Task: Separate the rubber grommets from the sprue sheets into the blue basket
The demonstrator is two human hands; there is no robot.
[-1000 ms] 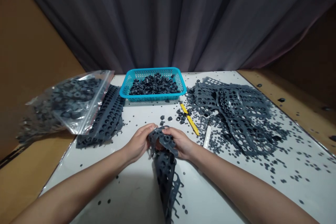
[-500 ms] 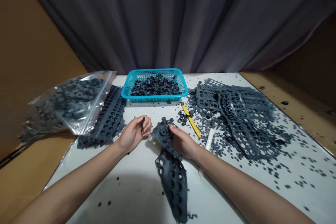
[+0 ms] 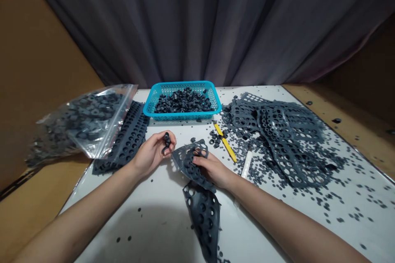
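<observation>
Small black pieces (image 3: 167, 140) are being pinched in the curled left hand (image 3: 147, 154); the perforated dark-grey sheet (image 3: 201, 203) is clamped near its top by the right hand (image 3: 216, 168), above the white tabletop (image 3: 148, 209), nearer than the blue basket (image 3: 182, 115).

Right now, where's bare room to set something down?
Mostly bare: white table between the left forearm and held sheet, with few specks; a narrower patch between blue basket and left hand. Crowded: the right side, with perforated sheets and scattered bits.

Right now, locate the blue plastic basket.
Head view, just left of centre: the blue plastic basket sits at the far side of the table, right of the zip-lock bag.
</observation>
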